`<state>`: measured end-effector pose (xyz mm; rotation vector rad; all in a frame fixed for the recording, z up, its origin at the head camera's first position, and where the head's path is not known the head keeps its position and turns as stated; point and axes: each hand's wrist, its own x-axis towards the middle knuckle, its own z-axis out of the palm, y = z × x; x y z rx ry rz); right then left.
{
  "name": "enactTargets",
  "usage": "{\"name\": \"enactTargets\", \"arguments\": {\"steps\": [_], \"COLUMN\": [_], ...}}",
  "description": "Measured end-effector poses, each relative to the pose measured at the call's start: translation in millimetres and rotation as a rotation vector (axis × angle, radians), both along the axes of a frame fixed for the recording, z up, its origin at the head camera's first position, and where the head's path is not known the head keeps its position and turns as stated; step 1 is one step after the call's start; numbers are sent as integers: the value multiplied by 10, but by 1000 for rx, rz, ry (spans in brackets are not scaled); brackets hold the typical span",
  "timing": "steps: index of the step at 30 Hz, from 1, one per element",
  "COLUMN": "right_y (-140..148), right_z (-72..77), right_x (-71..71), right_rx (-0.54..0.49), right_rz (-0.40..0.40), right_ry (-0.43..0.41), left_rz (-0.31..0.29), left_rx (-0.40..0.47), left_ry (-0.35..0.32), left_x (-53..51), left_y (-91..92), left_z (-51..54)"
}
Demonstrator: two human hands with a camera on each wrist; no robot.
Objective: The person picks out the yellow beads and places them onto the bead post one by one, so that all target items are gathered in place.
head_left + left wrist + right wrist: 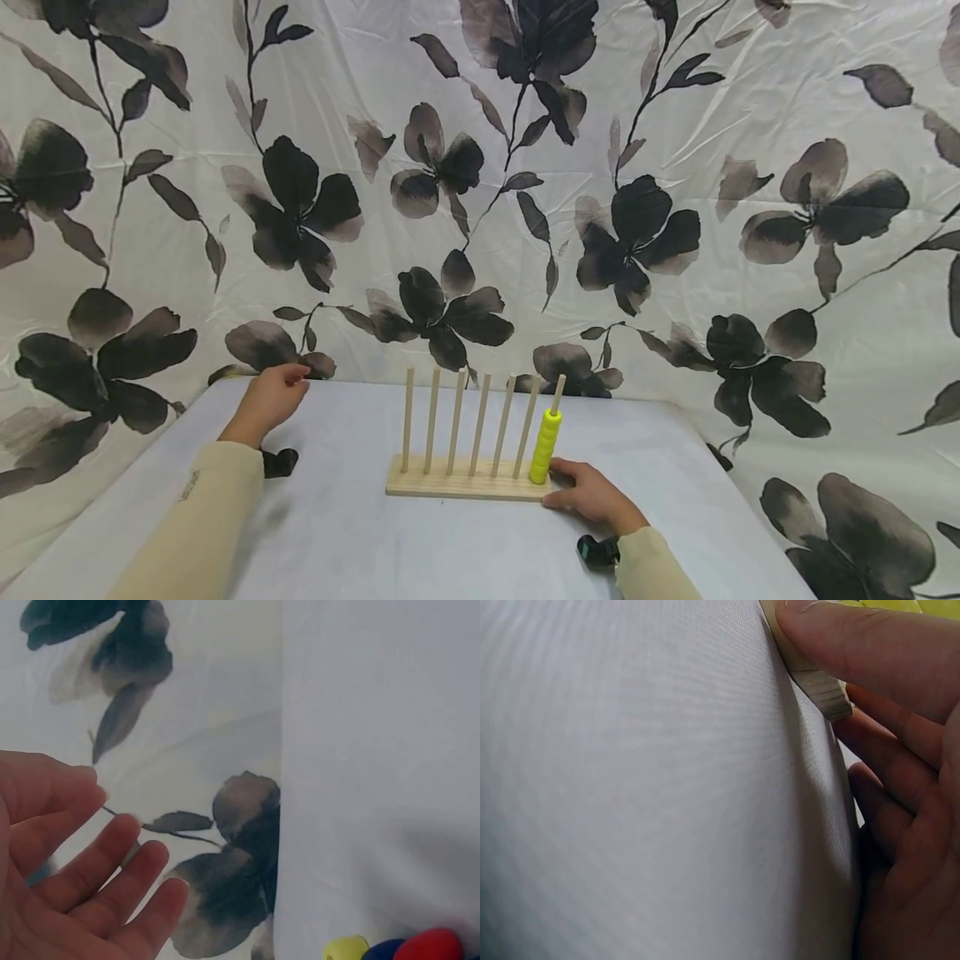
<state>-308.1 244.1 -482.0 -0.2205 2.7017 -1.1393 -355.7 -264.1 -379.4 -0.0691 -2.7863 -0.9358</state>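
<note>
A wooden abacus-like stand has a flat base point(465, 485) and a row of several upright pegs point(480, 425). Yellow beads point(546, 447) are stacked on the rightmost peg, whose tip sticks out above them; the other pegs are bare. My right hand point(592, 498) grips the base's right end, and the right wrist view has the thumb point(870, 656) on one side of the wood with fingers behind. Up at the far left of the table is my left hand point(273, 402), raised, its fingers loosely bent. In the left wrist view nothing shows within those fingers point(105, 862).
Red point(431, 945), blue point(384, 949) and yellow point(346, 948) rounded pieces peek in at the bottom of the left wrist view. A white cloth covers the table point(337, 533). Behind it hangs a flower-patterned curtain point(525, 217).
</note>
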Motion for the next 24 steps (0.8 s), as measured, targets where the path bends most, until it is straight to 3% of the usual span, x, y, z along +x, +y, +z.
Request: {"name": "enactTargets", "arguments": {"steps": [10, 20, 24], "right_y": [15, 9, 18], "right_z": [31, 14, -5], "right_x": [2, 4, -12], "right_rx": [-1, -1, -4], "right_rz": [-7, 2, 6], "right_ry": [-3, 6, 12], "left_rz": [76, 77, 103], "left_rx": [-60, -135, -148], "left_ry": [-12, -22, -71], "left_x": [-4, 2, -11], "left_y": [-153, -334, -384], "left_z": [-96, -215, -259]}}
